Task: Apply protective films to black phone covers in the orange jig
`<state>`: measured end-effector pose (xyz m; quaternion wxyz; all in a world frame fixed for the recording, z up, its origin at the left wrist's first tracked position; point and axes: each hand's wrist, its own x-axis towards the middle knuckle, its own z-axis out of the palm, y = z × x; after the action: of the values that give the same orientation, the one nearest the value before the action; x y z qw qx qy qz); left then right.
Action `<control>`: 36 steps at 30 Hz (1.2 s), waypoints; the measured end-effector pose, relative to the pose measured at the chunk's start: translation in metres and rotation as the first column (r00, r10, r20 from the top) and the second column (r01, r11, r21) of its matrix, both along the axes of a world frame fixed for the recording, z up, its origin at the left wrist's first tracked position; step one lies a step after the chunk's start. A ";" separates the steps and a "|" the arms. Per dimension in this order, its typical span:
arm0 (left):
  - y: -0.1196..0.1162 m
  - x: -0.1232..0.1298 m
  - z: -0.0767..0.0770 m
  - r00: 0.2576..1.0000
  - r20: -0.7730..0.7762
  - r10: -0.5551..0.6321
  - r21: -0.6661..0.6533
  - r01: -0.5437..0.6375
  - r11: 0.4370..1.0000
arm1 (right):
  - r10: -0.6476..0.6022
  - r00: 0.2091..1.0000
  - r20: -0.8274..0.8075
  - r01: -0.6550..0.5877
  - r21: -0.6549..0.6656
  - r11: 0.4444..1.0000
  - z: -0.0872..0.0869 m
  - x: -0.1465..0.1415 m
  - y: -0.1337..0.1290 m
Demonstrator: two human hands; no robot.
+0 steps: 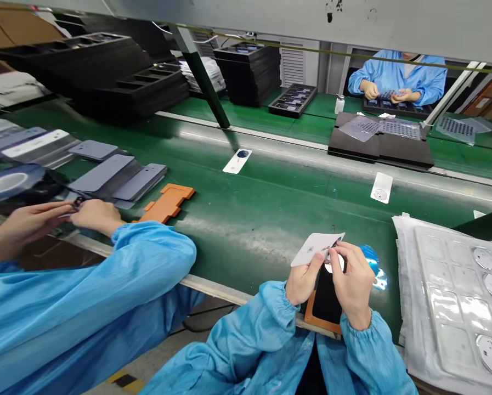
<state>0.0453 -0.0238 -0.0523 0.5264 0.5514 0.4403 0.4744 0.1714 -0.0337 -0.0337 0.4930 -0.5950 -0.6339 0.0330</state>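
My left hand (303, 281) holds a white phone back panel (317, 247) by its lower edge, tilted up over the belt's near edge. My right hand (352, 282) pinches the panel's right side, fingertips on a small round white piece (337, 263) beneath it. Under both hands lies an orange jig with a black pad (326, 307). A scrap of shiny blue film (372, 264) lies just right of my right hand.
Clear blister trays (455, 296) of round parts are stacked at right. Two white panels (237, 161) (381, 187) ride the green belt (270, 214). A co-worker's hands (85, 214) work at left beside an orange jig (167, 203), grey panels (106, 173) and a tape roll (11, 184). Another person (397, 82) sits opposite.
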 end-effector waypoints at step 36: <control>0.013 -0.029 -0.025 0.689 -0.689 -0.225 0.406 0.625 0.667 | 0.243 0.903 0.354 -0.164 -0.238 0.957 -0.025 0.070 -0.045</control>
<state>0.0165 -0.0111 -0.0771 0.2554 0.8996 0.2498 0.2513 0.2410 -0.0789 -0.0587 0.2920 -0.5671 -0.7694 0.0332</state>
